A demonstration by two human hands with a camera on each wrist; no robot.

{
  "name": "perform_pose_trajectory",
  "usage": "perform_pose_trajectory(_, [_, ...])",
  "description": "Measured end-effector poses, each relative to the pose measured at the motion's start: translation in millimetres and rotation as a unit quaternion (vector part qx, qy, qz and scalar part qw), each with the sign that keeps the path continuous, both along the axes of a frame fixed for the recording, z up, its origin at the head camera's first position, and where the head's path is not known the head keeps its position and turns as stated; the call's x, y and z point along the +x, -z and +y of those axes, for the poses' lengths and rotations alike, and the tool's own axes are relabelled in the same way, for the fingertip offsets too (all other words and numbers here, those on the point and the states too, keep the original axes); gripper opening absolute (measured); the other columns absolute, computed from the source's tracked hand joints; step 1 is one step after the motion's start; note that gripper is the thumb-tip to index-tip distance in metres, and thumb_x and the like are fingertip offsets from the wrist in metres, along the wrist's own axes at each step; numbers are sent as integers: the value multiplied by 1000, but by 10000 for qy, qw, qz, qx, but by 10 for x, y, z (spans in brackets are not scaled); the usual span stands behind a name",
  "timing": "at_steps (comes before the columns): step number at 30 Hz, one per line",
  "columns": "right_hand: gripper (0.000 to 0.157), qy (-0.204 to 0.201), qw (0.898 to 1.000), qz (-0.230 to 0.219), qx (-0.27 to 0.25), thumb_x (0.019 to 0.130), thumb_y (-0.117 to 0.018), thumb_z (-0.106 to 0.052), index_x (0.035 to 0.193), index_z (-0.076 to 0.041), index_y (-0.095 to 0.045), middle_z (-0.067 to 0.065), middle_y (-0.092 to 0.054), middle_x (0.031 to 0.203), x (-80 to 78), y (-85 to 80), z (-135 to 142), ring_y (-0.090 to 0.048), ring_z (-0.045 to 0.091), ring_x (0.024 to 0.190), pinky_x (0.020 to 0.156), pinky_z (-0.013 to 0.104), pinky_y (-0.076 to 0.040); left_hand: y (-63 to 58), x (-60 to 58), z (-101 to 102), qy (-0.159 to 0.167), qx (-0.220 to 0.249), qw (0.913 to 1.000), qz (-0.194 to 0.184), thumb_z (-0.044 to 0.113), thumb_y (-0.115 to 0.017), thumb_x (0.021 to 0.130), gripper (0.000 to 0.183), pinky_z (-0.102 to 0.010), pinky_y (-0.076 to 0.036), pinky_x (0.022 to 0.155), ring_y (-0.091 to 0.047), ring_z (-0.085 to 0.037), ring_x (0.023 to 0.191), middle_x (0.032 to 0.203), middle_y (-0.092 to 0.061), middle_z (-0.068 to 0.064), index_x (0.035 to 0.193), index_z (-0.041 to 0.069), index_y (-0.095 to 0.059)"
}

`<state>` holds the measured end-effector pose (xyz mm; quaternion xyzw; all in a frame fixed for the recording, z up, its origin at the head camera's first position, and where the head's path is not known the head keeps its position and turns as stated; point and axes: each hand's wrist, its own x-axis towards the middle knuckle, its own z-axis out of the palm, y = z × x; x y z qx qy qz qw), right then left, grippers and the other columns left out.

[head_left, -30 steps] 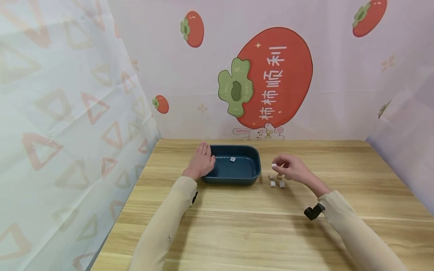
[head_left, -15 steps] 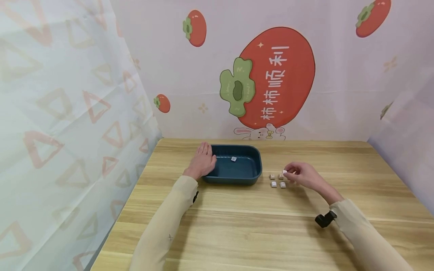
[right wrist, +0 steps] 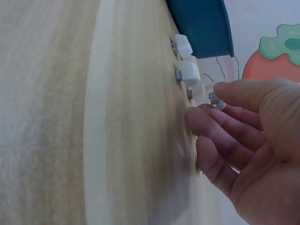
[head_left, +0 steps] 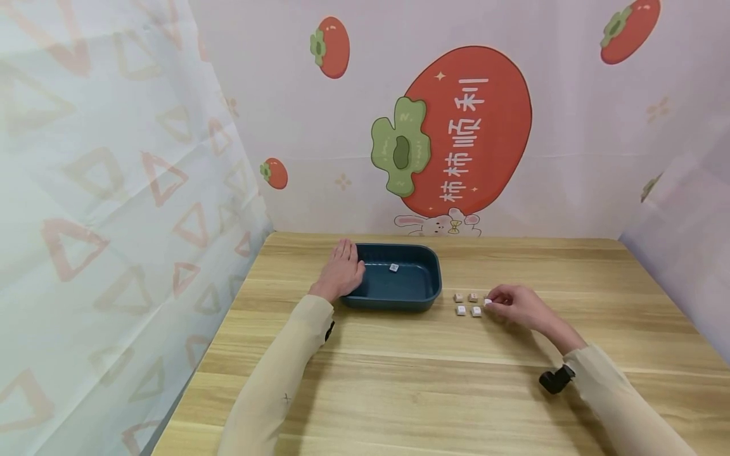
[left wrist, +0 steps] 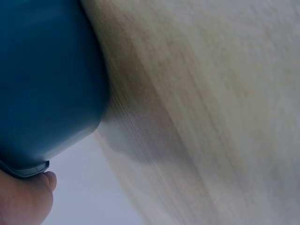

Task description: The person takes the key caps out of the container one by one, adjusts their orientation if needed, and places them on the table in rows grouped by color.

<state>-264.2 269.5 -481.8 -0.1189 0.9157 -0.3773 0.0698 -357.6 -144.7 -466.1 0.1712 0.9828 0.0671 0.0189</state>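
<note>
In the head view, my left hand (head_left: pixel 340 271) rests on the left rim of a dark blue tray (head_left: pixel 393 304), its fingers stretched along the edge. One white keycap (head_left: pixel 394 268) lies inside the tray. To the tray's right, my right hand (head_left: pixel 518 306) pinches a white keycap (head_left: pixel 487 303) between thumb and fingertips, low over the table. Beside it sit a front pair of white keycaps (head_left: pixel 476 311) and a back pair of brownish-sided keycaps (head_left: pixel 473 297). In the right wrist view, the pinched keycap (right wrist: pixel 214 99) shows a grey underside, partly hidden by the thumb.
A wood-grain table (head_left: pixel 399 392) carries everything. Behind it hangs a pale cloth (head_left: pixel 319 126) printed with persimmons, and another patterned cloth (head_left: pixel 114 190) closes the left side. A black wrist camera (head_left: pixel 556 380) juts from the right sleeve.
My right hand, holding the keycap, has moved right and down from above the back keycaps to the right end of the group. My left hand has stayed on the tray.
</note>
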Motion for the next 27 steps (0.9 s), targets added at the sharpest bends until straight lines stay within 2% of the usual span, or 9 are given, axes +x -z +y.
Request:
perform_pose_trajectory(6, [24,-17,9997,52,255,92,-68,-22,105,-3,-67,6,-65,79,22,39,51,-58,13,63,53,25,-51,2,-12,3,9,47,10000,-7,36,-23,106,65,-42,-4,126,-1,-31,154,166,-3,-17,156,-3,-11])
perform_pose_trajectory(12, [25,76,9991,-142,390,93,-67,-24,108,-5,-67,3,-60,72,37,67,79,-56,14,58,48,26,-46,-11,-7,-3,40,40,10000,-8,37,-22,106,65,-42,-5,126,-2,-31,154,165,-5,-18,155,-4,-11])
perform_pose_trajectory(19, [21,8,9990,-138,433,92,-67,-21,105,-5,-67,0,-59,70,40,140,88,-55,11,55,48,25,-46,-16,1,-5,47,-22,10000,13,36,-22,106,65,-42,-5,126,-3,-32,154,165,-4,-18,155,-4,-12])
perform_pose_trajectory(27, [22,-79,9991,-88,402,92,-67,-20,107,-4,-67,0,-59,70,68,123,87,-55,11,56,49,25,-46,-13,1,-3,9,-1,10000,-46,37,-22,106,65,-42,-4,126,0,-31,154,166,-2,-17,156,-3,-11])
